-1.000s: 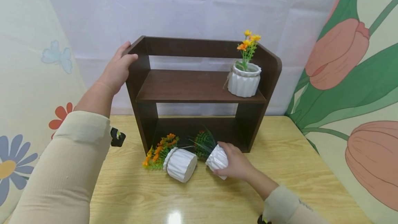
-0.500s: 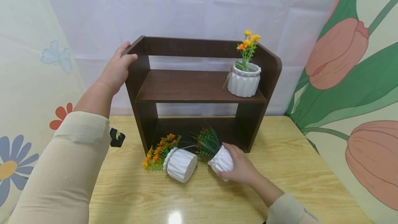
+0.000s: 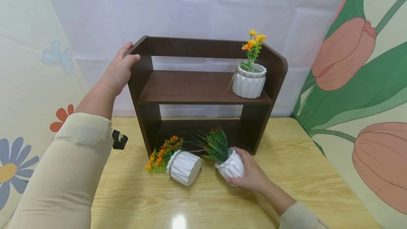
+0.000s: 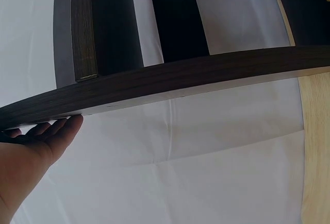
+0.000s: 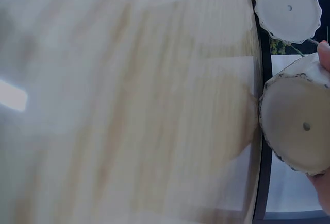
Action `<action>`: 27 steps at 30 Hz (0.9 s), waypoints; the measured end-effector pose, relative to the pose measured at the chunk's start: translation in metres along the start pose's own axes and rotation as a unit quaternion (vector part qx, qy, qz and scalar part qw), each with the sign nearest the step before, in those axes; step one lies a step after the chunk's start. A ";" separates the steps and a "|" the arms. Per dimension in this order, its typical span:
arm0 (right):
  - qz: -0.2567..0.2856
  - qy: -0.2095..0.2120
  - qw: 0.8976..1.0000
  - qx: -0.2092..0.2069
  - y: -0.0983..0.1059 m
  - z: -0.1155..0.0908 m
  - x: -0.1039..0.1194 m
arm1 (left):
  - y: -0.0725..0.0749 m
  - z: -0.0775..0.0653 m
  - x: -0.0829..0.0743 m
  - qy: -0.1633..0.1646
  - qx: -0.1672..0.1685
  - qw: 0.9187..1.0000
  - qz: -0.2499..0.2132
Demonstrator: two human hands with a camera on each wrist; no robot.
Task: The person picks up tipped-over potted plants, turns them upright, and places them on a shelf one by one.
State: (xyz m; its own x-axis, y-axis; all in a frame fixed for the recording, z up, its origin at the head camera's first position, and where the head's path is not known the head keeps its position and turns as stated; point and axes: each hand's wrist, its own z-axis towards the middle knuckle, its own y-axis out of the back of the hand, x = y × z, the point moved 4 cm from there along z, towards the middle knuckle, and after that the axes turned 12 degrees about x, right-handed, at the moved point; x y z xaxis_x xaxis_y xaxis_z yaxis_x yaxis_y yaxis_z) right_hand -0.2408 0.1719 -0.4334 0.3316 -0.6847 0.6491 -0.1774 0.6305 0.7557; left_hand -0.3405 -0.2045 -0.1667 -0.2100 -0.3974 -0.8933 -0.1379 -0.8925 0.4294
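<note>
- I count three white pots: one upright pot (image 3: 249, 84), one lying pot (image 3: 184, 168) and one tilted pot (image 3: 231, 165). I count also one dark brown shelf unit (image 3: 190, 47) with two boards, the upper board (image 3: 187, 87) and the lower board (image 3: 190, 126).
- The upright pot stands on the upper board, at 2 o'clock from the middle of the shelf unit. In it are yellow and orange flowers (image 3: 252, 43).
- The lying pot is on its side on the bench (image 3: 152, 200), between 6 and 7 o'clock. Its orange flowers (image 3: 162, 152) come out of the mouth toward 10 o'clock.
- The tilted pot is at 5 o'clock, near the lying pot but apart from it. In it is a green plant (image 3: 219, 145) with small red flowers, leaning toward 11 o'clock. Whether this pot touches the bench, I cannot tell.
- My right hand (image 3: 250, 171) is closed around the tilted pot, with the thumb on the near side.
- My left hand (image 3: 117, 70), between 9 and 10 o'clock, grips the left side of the shelf unit near its top: the thumb lies over the edge, the fingers are at the outer face.
</note>
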 end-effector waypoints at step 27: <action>0.055 -0.010 0.998 0.003 0.004 -0.014 -0.014 | 0.000 0.000 0.001 0.001 -0.004 1.000 -0.003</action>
State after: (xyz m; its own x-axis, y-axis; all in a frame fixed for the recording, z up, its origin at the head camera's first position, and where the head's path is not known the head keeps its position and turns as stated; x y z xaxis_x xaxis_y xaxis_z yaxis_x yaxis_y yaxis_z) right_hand -0.2328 0.1888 -0.4404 0.2903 -0.6186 0.7301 -0.2169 0.7006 0.6798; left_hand -0.3411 -0.2048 -0.1673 -0.2082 -0.3920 -0.8961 -0.1313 -0.8967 0.4228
